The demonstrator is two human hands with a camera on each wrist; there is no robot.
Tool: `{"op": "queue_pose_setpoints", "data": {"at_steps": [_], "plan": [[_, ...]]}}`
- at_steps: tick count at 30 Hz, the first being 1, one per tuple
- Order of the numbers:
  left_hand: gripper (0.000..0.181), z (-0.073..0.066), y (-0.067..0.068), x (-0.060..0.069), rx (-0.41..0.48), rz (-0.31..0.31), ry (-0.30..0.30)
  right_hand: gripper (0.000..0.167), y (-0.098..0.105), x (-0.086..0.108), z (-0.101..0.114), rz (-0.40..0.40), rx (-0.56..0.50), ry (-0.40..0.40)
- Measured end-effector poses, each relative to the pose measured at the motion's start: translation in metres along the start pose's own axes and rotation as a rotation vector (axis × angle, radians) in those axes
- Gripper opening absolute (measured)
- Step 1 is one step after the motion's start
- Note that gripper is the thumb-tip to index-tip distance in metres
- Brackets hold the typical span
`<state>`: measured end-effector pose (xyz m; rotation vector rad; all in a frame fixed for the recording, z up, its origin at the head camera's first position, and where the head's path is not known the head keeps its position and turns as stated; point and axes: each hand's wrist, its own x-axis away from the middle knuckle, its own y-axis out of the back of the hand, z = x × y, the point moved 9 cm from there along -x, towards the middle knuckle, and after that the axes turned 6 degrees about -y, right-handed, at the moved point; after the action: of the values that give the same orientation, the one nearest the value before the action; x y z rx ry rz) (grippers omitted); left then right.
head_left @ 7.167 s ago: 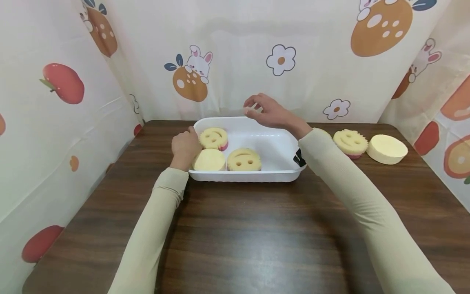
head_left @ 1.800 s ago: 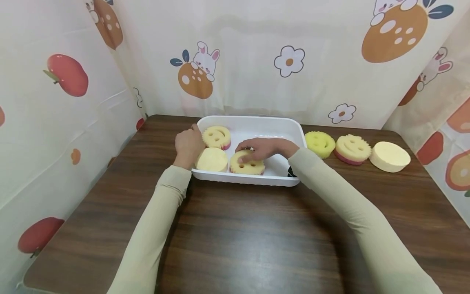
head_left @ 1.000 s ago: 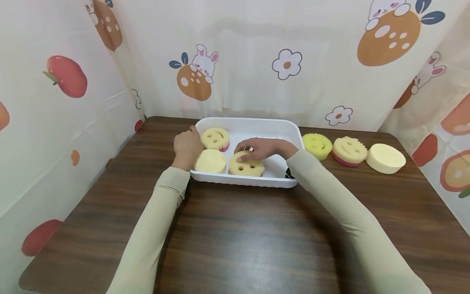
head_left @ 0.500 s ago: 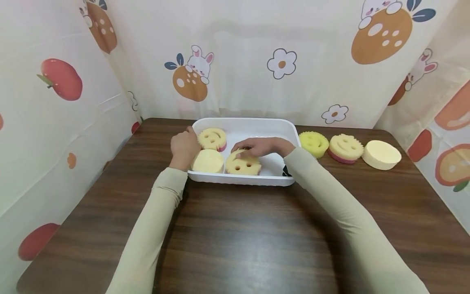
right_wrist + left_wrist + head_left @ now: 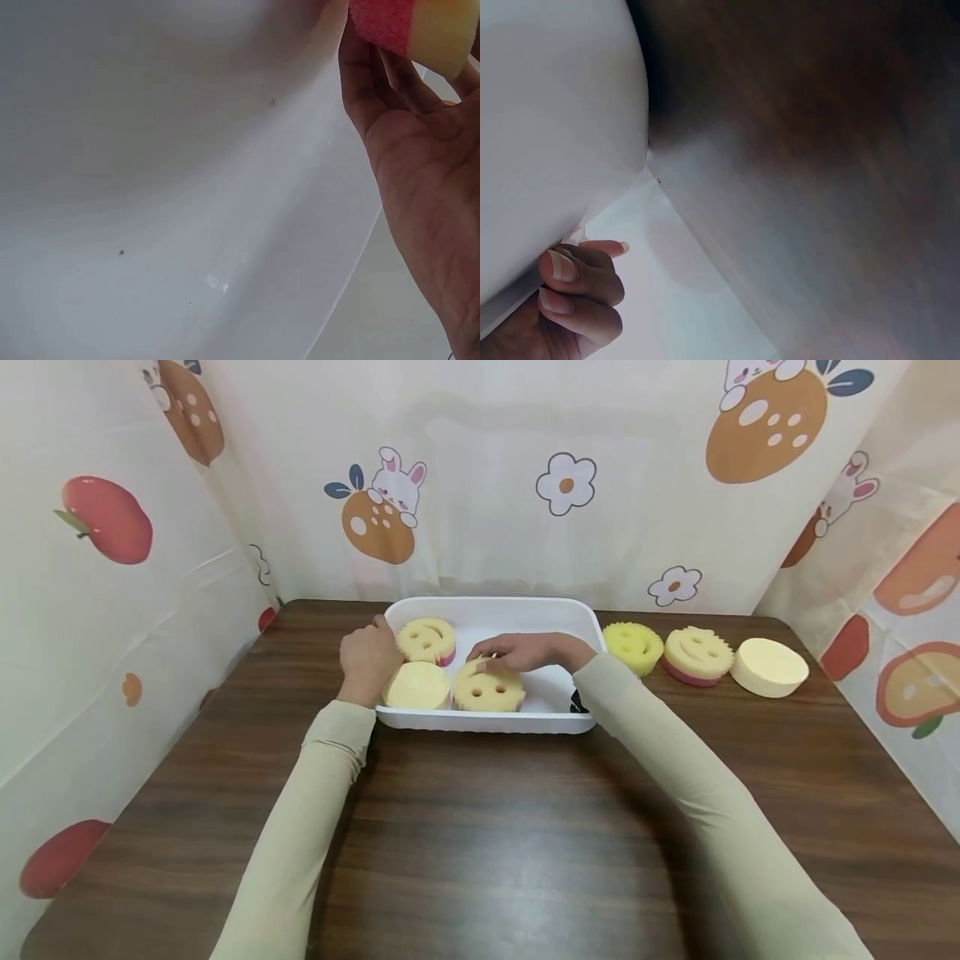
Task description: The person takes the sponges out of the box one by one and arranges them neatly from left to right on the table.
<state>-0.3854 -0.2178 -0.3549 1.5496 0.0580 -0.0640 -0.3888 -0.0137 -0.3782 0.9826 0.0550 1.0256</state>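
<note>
My left hand [image 5: 367, 660] grips the left rim of a white tray [image 5: 487, 722]; in the left wrist view its fingers [image 5: 585, 289] curl around the edge. Inside the tray, my right hand [image 5: 528, 652] holds a round smiley-face sponge [image 5: 489, 692] by its far edge, thumb on top. The right wrist view shows this sponge's pink and yellow layers [image 5: 420, 30] between fingers and thumb. Left of it lie a plain round yellow sponge [image 5: 417, 687] in front and another smiley-face sponge [image 5: 425, 639] behind, pink underneath.
Right of the tray, a bright yellow smiley sponge [image 5: 633, 647], a cream-and-pink smiley sponge [image 5: 697, 653] and a plain round cream sponge [image 5: 769, 668] stand in a row on the brown wooden table [image 5: 480, 827]. A printed curtain [image 5: 480, 510] hangs behind the table.
From above the tray's back, my right hand has come down and taken hold of the front smiley-face sponge, lately shifting toward its far edge. My left hand has stayed on the rim.
</note>
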Motion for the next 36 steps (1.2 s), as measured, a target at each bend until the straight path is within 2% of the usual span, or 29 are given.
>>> {"op": "queue_pose_setpoints", "data": {"at_steps": [8,18,27,36], "plan": [[0.069,0.001,-0.001,0.000,0.009,0.005,-0.001,0.038,0.006,0.002,0.000,-0.033,0.013,0.007],[0.070,0.001,0.000,-0.001,0.006,0.016,-0.008,0.038,0.019,0.007,-0.006,-0.074,-0.054,-0.045],[0.072,0.002,0.000,0.000,0.002,0.017,-0.006,0.040,0.025,0.010,-0.011,-0.095,-0.066,-0.066],[0.072,0.000,0.000,0.001,0.001,0.018,-0.012,0.039,0.034,0.022,-0.013,-0.180,-0.058,-0.113]]}}
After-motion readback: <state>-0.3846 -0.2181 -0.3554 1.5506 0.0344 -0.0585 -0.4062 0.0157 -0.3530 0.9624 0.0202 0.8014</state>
